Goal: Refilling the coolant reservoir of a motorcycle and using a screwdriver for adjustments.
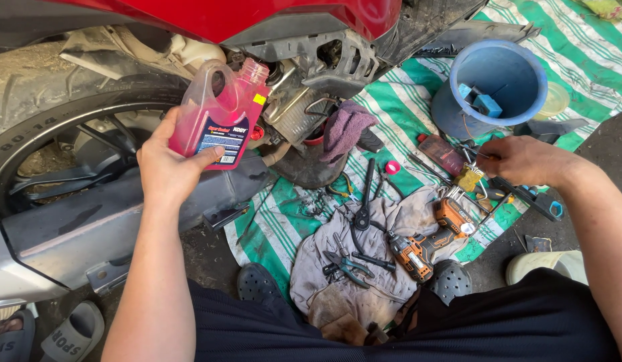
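Holding a clear plastic jug of red fluid, the left hand wraps its fingers around the lower body of the container, thumb laid across the dark label, so the grip is closed firmly on it. The jug is raised in front of the motorcycle's engine, tilted slightly, its open neck close to the grey engine casing and its moulded handle turned toward the rear wheel. Below the hand runs the grey exhaust muffler. The right hand reaches out over the green-and-white striped tarp, fingers curled down among small tools beside a yellowish rag; whether it actually grasps anything cannot be told. Near it lies a small dark red bottle on its side, and behind it a blue plastic bucket tipped over with blue pieces inside. A small pink cap sits on the tarp near a purple cloth draped by the engine. On a dirty grey cloth between the knees rest an orange-and-black cordless drill, black pliers and a smaller pair of pliers. Dark perforated clogs show at the near edge, and grey slide sandals lie at lower left.
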